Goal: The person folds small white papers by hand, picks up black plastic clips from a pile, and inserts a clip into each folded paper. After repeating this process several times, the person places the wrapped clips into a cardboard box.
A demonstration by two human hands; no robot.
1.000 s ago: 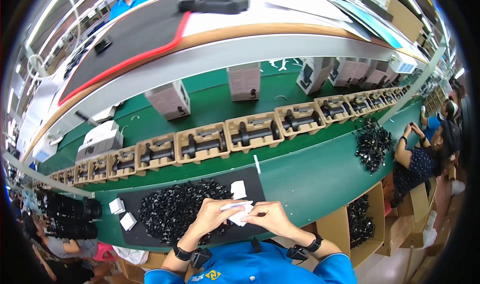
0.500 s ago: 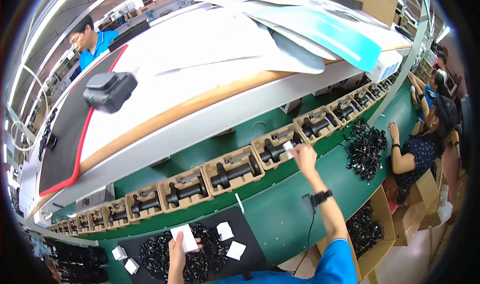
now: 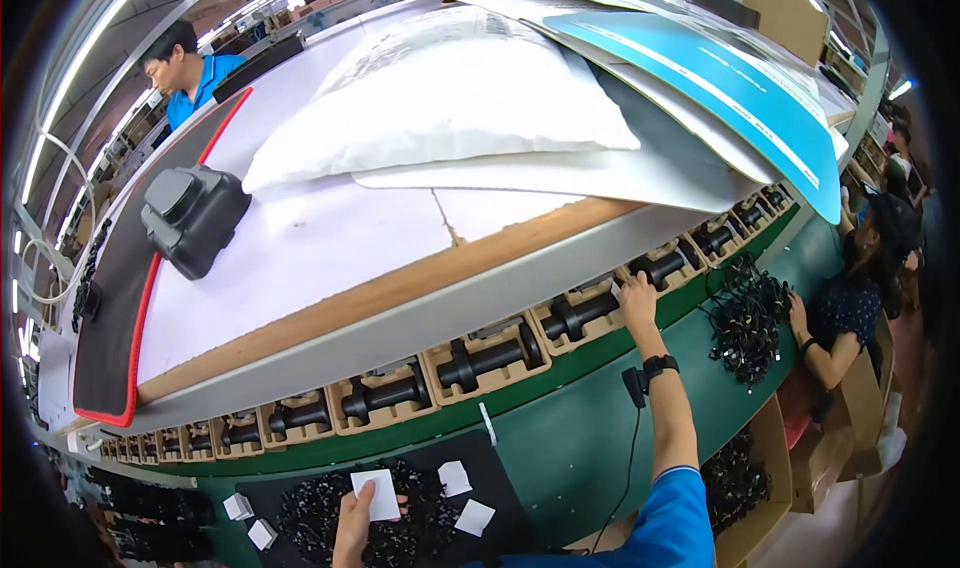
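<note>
My left hand [image 3: 352,521] is closed around a stack of white cards [image 3: 376,492], above a heap of small black parts [image 3: 310,513] on a black mat [image 3: 505,498]. My right hand [image 3: 638,303] reaches over a row of moulded cardboard trays, its fingers pinched on a small white card [image 3: 616,290] that is mostly hidden. It hovers at the right end of one tray [image 3: 560,346], which holds a black tubular part [image 3: 580,315]. A similar tray [image 3: 545,365] stands to its left. More white cards [image 3: 475,517] lie beside the heap.
The trays stand on a green belt [image 3: 500,396] beneath a raised shelf [image 3: 330,303] bearing a white bag [image 3: 450,98], blue sheets [image 3: 700,68] and a black device [image 3: 195,218]. A cable pile [image 3: 745,318] lies to the right, near a co-worker [image 3: 850,303]. A cardboard box [image 3: 760,513] of cables stands below.
My right hand has moved slightly right and up, with the white card still in its fingers. The view has shifted, and my left hand keeps its card stack. The co-worker's hand now touches the cable pile.
</note>
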